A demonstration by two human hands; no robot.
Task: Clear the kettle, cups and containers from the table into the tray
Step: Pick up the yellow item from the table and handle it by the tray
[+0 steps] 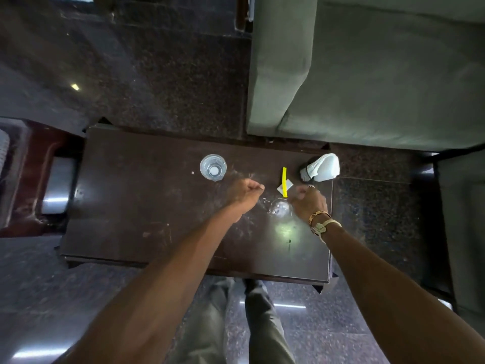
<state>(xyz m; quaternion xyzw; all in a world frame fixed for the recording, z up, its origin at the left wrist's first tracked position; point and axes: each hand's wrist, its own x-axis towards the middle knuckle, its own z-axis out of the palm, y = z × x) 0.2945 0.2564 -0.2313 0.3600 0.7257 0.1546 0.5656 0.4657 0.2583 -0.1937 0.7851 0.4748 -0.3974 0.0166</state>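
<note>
On the dark table (126,206), a clear glass cup (213,167) with a small white thing at its bottom stands at the far middle. A second clear glass (280,208) sits between my hands. My left hand (245,193) is curled into a fist just left of it, with nothing clearly in it. My right hand (308,202) has its fingers curled against that glass's right side, and its grip is hidden. A yellow sachet strip (284,179) and a small white sachet (288,184) lie just beyond. A dark cup (304,174) stuffed with white tissue (325,166) stands at the far right corner.
A grey-green sofa (367,74) stands past the table's far right. Another seat (464,232) is at the right edge, and dark reddish furniture (31,166) is at the left. The polished stone floor (157,61) surrounds the table. My legs (252,324) are at its near edge.
</note>
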